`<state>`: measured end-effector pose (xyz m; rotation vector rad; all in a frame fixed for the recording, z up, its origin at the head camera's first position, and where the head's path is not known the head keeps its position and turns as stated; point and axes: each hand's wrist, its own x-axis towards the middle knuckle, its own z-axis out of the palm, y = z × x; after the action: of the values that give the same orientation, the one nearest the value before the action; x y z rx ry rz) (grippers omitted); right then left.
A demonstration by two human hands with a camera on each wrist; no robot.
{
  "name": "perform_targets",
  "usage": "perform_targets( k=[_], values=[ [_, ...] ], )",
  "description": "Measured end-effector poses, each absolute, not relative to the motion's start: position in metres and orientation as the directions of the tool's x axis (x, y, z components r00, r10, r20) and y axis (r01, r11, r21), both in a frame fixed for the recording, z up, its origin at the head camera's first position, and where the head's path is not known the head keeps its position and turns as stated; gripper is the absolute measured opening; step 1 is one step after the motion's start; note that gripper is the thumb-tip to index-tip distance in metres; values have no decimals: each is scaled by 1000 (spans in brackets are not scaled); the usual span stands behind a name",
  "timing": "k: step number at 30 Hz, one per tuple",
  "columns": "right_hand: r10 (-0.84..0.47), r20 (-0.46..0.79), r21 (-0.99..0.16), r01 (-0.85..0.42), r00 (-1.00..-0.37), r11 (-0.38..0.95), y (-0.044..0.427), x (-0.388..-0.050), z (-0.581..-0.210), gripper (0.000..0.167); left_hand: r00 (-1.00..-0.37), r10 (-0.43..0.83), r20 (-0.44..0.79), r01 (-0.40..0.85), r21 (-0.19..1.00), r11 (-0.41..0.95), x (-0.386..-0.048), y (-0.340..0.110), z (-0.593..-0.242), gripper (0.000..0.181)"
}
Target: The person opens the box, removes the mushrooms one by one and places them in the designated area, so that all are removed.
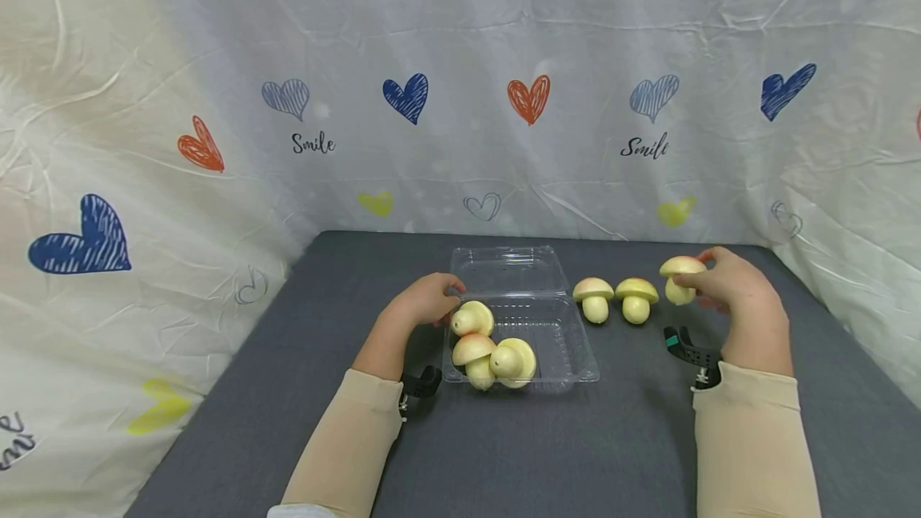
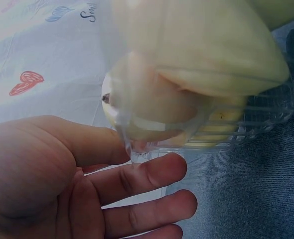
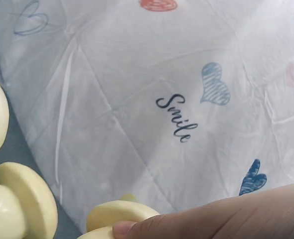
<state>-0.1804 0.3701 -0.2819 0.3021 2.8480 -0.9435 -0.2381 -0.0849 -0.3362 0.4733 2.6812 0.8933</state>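
Note:
A clear plastic box (image 1: 561, 342) with its lid (image 1: 509, 270) folded back holds three toy mushrooms (image 1: 516, 361) in its left part. My left hand (image 1: 429, 300) is at the box's left wall; in the left wrist view that hand (image 2: 87, 184) has thumb and forefinger at the clear rim, the other fingers extended. At the right, my right hand (image 1: 737, 290) pinches a mushroom (image 1: 680, 268) by its cap and side. The right wrist view shows the thumb of that hand (image 3: 221, 214) on the pale yellow mushroom (image 3: 119, 209).
Two mushrooms stand upright between the box and my right hand, one with a pinkish cap (image 1: 593, 289) and one yellow (image 1: 636, 291). Behind the dark table (image 1: 288, 422) hangs a white curtain (image 1: 460, 46) with printed hearts, which also runs along both sides.

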Motion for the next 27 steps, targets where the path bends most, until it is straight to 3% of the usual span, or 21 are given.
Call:
perform_targets(
  k=[18,27],
  values=[
    [143,-287,-582,291,-947,759,384,-196,-306,73,-911,379,-161,202,626,753,-239,-86,-338,35],
    [142,-311,-563,303,-940,769,388,-203,-318,78,-911,380,-160,204,626,753,-238,-85,-337,36]
  ],
)
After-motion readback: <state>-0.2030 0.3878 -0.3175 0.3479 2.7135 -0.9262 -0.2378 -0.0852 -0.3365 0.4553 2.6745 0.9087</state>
